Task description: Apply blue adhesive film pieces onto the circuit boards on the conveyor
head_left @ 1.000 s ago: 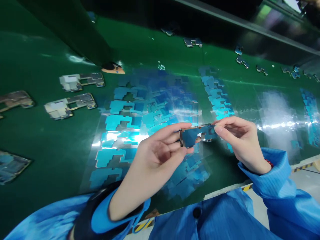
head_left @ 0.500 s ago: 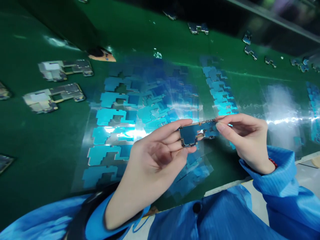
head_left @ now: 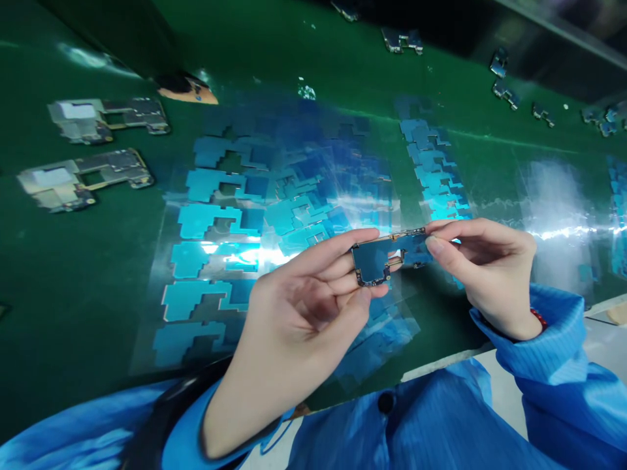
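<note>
A small circuit board with a smooth blue-grey face is held up between both hands, over the table. Its broad left part rests in my left hand, gripped between the fingers and thumb. At its narrow right end, my right hand pinches it between thumb and forefinger. Under and behind the hands lie clear sheets carrying rows of blue board-shaped film pieces. Part of these sheets is hidden by my left hand and forearm.
Two circuit boards lie at the left on the green mat. A dark post stands at the upper left. Several smaller boards lie along the back. Another film strip and a glossy clear sheet are on the right.
The view has shifted slightly, so the boards at the left sit nearer the left edge. Both hands keep hold of the circuit board, with almost no change in their grip.
</note>
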Available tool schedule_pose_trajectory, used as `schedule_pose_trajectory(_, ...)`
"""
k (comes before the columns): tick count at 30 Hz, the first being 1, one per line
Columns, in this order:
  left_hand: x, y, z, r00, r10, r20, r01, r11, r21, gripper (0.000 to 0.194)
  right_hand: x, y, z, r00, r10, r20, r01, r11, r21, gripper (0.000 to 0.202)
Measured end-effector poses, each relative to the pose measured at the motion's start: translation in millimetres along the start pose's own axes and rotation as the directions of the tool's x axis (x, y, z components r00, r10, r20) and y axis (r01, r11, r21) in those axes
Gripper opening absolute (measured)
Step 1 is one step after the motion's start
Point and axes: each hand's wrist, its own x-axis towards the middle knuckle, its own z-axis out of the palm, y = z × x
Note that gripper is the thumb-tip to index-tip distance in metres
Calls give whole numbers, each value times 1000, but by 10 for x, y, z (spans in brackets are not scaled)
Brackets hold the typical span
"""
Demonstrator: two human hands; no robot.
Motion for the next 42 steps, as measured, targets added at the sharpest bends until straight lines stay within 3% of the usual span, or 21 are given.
schedule_pose_trajectory(6,-25,2,30,999,-4,-45,3,999,-32,38,10,-25,2,1000,-10,6,10,1000,-16,18)
schedule_pose_trajectory(30,-23,21,18,999,-17,-42,18,1000,26,36,7,-37,17,1000,0,-6,-1,999,-53,15)
schedule_pose_trajectory(34,-8,-3,5,1000,25,-19,-25,999,27,37,9,-41,20,1000,2,-12,-2,998,-62,14)
schedule_pose_trajectory(42,-36,48,28,997,-35,-73,38,998,45,35,7,-30,10,1000,-2,4,2,999,-44,17)
